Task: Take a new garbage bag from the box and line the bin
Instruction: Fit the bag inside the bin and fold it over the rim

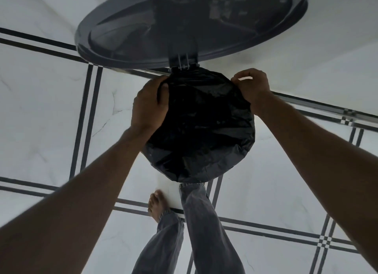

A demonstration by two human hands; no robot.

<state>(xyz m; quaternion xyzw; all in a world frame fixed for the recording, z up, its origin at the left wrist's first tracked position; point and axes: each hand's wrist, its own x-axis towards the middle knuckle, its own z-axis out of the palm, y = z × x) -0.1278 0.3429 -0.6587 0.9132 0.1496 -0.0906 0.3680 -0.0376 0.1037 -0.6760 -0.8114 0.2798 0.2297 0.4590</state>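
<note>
A black garbage bag (202, 126) is spread over the round mouth of the bin and covers it wholly, so the bin's body is hidden beneath. My left hand (148, 108) grips the bag's edge at the bin's left rim. My right hand (252, 87) pinches the bag's edge at the far right rim. The bin's grey round lid (190, 22) stands raised behind the mouth, held by its hinge (183, 64). The box of bags is out of view.
The floor (51, 102) is white marble tile with dark double lines. My bare left foot (156, 204) stands just before the bin; my right leg in grey jeans (198, 216) reaches under the bin's front. A white wall (337, 49) runs behind.
</note>
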